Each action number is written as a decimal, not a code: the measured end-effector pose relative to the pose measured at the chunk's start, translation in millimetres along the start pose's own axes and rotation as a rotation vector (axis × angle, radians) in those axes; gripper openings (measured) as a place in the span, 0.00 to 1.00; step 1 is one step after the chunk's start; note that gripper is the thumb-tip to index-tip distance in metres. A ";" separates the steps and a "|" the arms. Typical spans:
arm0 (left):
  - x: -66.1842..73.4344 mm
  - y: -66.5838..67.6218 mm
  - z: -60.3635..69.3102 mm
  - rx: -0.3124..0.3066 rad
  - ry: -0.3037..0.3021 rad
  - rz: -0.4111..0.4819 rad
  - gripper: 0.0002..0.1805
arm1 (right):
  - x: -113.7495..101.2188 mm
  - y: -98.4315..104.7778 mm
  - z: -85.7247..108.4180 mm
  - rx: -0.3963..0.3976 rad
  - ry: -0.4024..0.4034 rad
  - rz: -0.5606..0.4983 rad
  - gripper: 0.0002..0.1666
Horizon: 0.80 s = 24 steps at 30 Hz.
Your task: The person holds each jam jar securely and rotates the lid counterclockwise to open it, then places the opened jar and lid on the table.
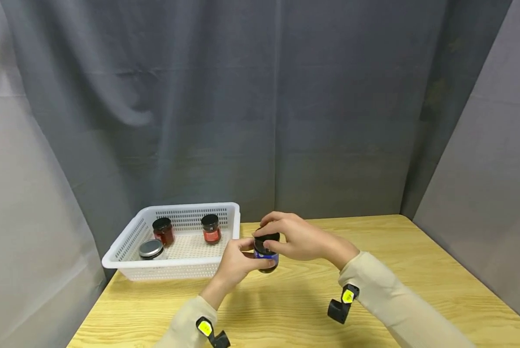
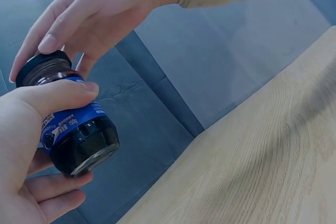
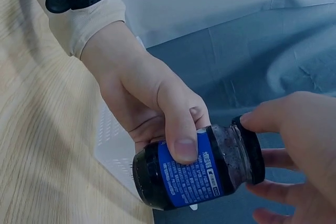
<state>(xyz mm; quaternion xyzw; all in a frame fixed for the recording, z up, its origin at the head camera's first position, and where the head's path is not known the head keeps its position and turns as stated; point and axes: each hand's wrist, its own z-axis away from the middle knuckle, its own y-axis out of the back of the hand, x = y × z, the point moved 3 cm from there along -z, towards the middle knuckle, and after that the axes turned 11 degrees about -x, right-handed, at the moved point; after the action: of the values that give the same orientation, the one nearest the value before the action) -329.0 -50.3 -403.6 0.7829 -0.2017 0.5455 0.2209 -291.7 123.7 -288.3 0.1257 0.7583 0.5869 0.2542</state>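
Observation:
A small glass jar (image 3: 194, 171) with dark contents and a blue label is held up above the table, beside the basket. My left hand (image 1: 237, 263) grips its body, the thumb lying across the label. Over the top, my right hand (image 1: 301, 237) holds the black lid (image 3: 251, 150) between thumb and fingers. In the left wrist view the jar (image 2: 79, 140) leans, its base toward the lower right. Clear glass shows at the neck under the lid; whether the lid is loose or tight I cannot tell.
A white perforated basket (image 1: 173, 265) stands to the left on the wooden table (image 1: 329, 295). Inside are a dark-red jar (image 1: 163, 232), a red-labelled jar (image 1: 211, 229) and a silver-lidded jar (image 1: 151, 249). Grey curtains (image 1: 338, 121) hang behind and at the sides.

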 end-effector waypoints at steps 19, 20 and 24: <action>1.7 -2.4 -1.5 -0.018 -0.004 0.000 0.25 | 0.8 -2.3 -3.3 0.036 0.055 -0.025 0.10; 1.1 -2.7 -1.7 -0.019 -0.004 0.002 0.25 | 1.2 -2.5 -3.7 0.036 0.057 -0.024 0.10; -1.3 -2.1 -2.1 -0.018 -0.002 -0.005 0.24 | 1.9 -2.9 -4.1 0.017 0.023 -0.025 0.15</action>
<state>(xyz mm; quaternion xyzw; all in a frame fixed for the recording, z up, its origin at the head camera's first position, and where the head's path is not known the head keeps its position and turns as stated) -329.9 -47.4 -404.5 0.7818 -0.2050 0.5425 0.2291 -295.1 120.4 -290.8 0.1116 0.7677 0.5785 0.2520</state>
